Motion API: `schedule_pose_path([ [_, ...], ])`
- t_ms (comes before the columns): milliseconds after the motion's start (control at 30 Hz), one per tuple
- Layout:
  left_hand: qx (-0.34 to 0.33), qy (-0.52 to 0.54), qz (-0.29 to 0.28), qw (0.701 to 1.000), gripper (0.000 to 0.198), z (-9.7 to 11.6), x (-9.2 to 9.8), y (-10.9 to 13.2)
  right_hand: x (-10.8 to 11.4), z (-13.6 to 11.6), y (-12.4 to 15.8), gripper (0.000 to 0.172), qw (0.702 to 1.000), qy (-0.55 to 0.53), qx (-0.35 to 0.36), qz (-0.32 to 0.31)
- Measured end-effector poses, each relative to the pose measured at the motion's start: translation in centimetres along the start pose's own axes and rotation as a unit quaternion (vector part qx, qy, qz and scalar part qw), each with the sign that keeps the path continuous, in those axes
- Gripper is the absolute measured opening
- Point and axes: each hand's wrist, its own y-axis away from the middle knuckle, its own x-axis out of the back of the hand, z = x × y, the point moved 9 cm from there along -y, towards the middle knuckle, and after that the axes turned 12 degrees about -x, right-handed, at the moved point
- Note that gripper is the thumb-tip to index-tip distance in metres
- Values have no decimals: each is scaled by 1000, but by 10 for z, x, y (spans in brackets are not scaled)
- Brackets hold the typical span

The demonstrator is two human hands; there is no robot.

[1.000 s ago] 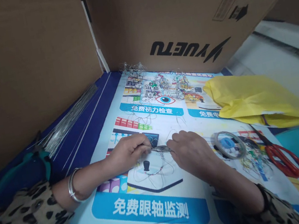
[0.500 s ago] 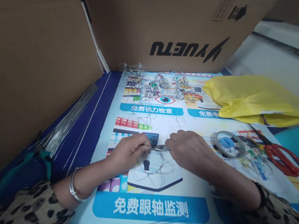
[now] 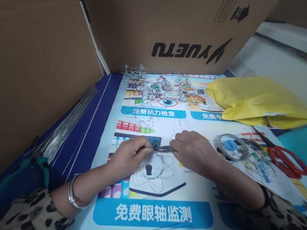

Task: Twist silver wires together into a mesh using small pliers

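Observation:
My left hand (image 3: 129, 157) and my right hand (image 3: 196, 151) meet over a printed poster (image 3: 159, 213). Both are closed in a pinch on the two ends of a small bundle of thin wire (image 3: 164, 149) held between them. Below that bundle, loops of the same thin wire (image 3: 154, 172) spread out flat on the poster like petals. A silver bangle (image 3: 72, 192) sits on my left wrist. Both sleeves have a leopard print.
Long straight wires (image 3: 66, 124) and green-handled pliers (image 3: 18, 176) lie at the left. A tape roll (image 3: 232, 146), red scissors (image 3: 286, 159) and a yellow bag (image 3: 258, 100) are at the right. Finished wire pieces (image 3: 163, 87) sit at the back. Cardboard walls (image 3: 172, 16) enclose the space.
Both hands stay pinched on the wire bundle and have shifted slightly; the view has drifted a little, and the wire loops below look much the same.

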Motion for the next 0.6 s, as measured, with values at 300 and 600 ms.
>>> schedule_pose_path([
  [300, -4, -79, 19, 997, 10, -2, 4, 2, 22, 14, 12, 8, 1000, -20, -8, 0],
  [600, -38, -79, 34, 996, 9, 2, 5, 2, 11, 7, 19, 13, 1000, 1, 10, -19],
])
